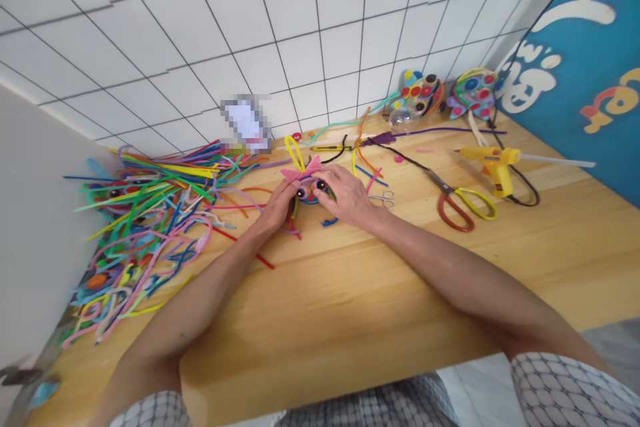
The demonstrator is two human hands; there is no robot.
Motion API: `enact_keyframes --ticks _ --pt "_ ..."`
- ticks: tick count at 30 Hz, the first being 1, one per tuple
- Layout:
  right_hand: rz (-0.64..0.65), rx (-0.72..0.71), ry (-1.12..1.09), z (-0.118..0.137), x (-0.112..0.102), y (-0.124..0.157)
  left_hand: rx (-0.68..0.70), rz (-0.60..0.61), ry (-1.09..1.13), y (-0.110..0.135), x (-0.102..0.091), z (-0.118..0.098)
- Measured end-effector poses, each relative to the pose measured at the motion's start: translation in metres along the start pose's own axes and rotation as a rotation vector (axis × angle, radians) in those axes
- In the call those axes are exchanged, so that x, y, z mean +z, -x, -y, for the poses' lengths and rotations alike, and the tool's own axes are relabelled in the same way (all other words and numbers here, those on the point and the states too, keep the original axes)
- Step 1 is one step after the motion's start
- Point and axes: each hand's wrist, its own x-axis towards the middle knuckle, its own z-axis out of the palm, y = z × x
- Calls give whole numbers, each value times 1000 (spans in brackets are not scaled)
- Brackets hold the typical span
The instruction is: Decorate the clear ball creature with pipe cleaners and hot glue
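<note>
Between my two hands is a small pipe-cleaner figure (311, 192) with googly eyes, a blue and orange face and pink pointed ears; a yellow loop (295, 152) stands up behind it. My left hand (280, 203) grips the figure's left side, fingers closed against it. From the other side my right hand (347, 195) holds it, with the thumb near the right eye and the fingers curled over the top. Parts of the figure are hidden by my fingers. Blue and red pipe-cleaner ends show below it on the wooden table (345, 307).
Loose pipe cleaners (165, 213) heap at the left. To the right lie large scissors (457, 200), small scissors (384, 199) and a yellow glue gun (493, 163) with its cord. Two decorated figures (417, 90) lean by the tiled wall (280, 33), near a yellow cutter (330, 147).
</note>
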Motion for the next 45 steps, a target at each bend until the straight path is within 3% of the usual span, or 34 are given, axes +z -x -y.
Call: enact_keyframes --ticks 5,9,15,28,37,45 --pt "-2 -40 -16 -2 -5 1 55 -77 188 -1 9 0" --pt "-29 -57 -11 -2 -8 1 79 -34 207 -3 11 -4" --pt "-37 -47 -6 -1 -9 1 156 6 175 -4 9 -3" --pt "-37 -45 30 -1 -9 0 185 -7 75 0 8 -7" --pt "-31 -35 8 -4 -8 1 156 2 95 -3 7 -4" --pt "22 64 -43 1 -8 3 137 -26 109 0 8 -5"
